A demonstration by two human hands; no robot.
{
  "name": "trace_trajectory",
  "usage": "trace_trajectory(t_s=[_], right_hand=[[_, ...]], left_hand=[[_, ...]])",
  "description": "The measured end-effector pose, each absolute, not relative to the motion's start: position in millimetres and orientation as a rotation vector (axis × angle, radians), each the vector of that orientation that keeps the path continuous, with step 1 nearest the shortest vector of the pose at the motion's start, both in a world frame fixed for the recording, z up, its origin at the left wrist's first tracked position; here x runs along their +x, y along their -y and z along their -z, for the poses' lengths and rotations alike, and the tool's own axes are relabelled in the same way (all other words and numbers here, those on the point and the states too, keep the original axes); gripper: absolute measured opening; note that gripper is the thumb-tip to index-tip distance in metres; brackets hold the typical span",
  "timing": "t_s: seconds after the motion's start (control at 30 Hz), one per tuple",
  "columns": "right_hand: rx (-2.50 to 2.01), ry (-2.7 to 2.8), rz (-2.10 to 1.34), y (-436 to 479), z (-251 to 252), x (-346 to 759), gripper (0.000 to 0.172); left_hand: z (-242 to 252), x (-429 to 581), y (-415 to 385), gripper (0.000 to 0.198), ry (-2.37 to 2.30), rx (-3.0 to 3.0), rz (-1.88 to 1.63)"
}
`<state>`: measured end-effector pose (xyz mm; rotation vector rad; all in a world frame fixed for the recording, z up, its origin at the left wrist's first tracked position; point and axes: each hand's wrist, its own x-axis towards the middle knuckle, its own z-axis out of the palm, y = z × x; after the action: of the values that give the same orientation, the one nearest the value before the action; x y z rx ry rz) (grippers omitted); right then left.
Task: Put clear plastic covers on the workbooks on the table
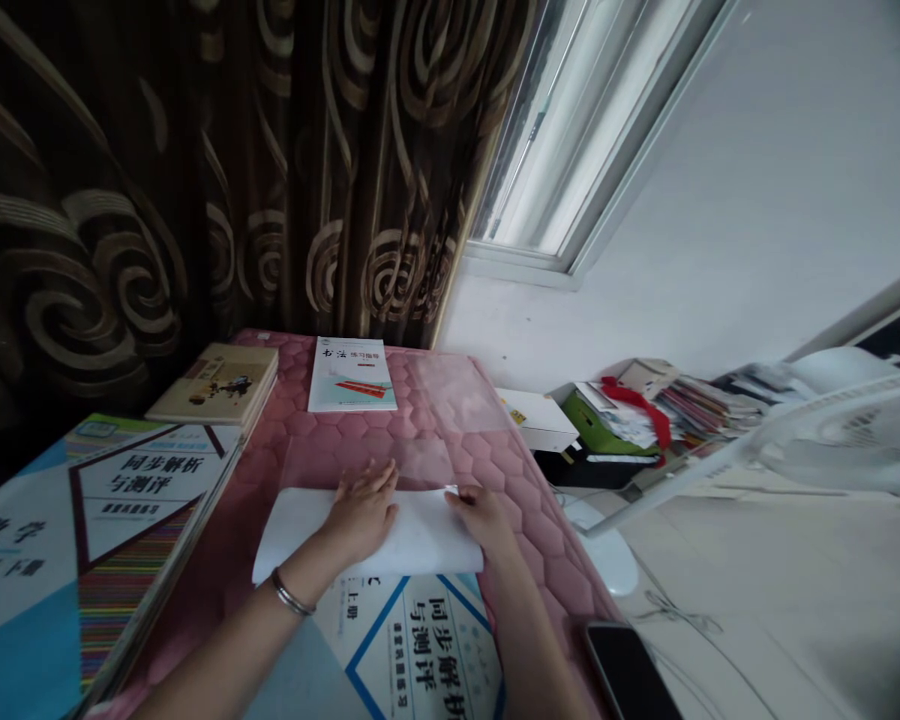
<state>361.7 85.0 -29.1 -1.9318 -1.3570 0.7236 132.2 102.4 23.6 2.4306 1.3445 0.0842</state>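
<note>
Left hand [361, 515] lies flat, grasping nothing, on the white sheet [427, 540]; right hand [484, 515] bends at its right end, whether pinching I cannot tell. At the far end of the blue-and-white book [439, 650], this sheet stretches left to right; clear film [420, 460] lies farther beyond the book.

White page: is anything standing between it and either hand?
Nothing visible does: the left hand lies on the white page, extending past its far edge over the clear plastic sheet; the right hand touches the page near its right end.
</note>
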Motion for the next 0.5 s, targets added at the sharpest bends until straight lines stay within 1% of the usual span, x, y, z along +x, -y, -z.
trace_trajectory(t_s=[0.13,0.33,0.43,0.5], right_hand=[[-1.929,1.373,-0.693,-85,24,364,0.031],[-1.913,1.365,-0.602,-87,23,361,0.038],[-1.881,1.345,-0.57,-88,23,357,0.038],[-1.846,1.309,-0.635,-88,22,356,0.036]], left_hand=[[-30,128,-99,0.057,-1.307,2.462,-0.128],[-36,124,-94,0.056,-1.329,2.474,-0.112],[-37,123,-92,0.055,-1.345,2.48,-0.138],[-37,123,-92,0.055,-1.347,2.486,-0.144]])
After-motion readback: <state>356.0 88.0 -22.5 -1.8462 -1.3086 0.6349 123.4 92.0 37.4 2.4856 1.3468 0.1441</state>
